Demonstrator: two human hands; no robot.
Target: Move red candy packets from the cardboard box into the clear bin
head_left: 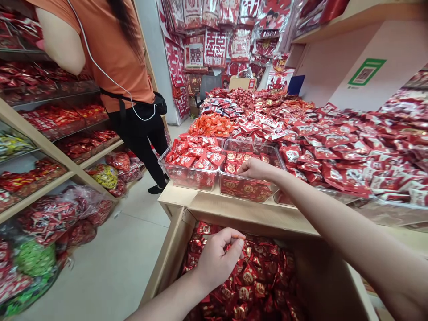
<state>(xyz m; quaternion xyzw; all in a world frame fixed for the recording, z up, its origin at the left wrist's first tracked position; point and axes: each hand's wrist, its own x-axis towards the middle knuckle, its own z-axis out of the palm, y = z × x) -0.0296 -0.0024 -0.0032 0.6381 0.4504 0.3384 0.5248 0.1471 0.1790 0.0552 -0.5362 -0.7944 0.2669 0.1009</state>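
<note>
My right hand (257,169) reaches into a clear plastic bin (245,189) on the wooden display stand. Its fingers point down, pressed together, among red wrapped candies (231,166) laid in it; whatever they grip is hidden. Over an open cardboard box (170,252) in front of the stand, my left hand (220,254) is closed, thumb against the curled fingers. A small orange-red bit shows at its fingertips, too small to name. Shiny red-and-gold wrapped candies (247,278) cover the bottom of the box, below that hand.
A neighbouring bin (190,176) holds heaped red packets. More candy piles (331,147) spread to the right and back. A person in an orange shirt (110,53) stands at the left shelves (63,133). Bagged sweets (63,214) lie on the floor (133,240).
</note>
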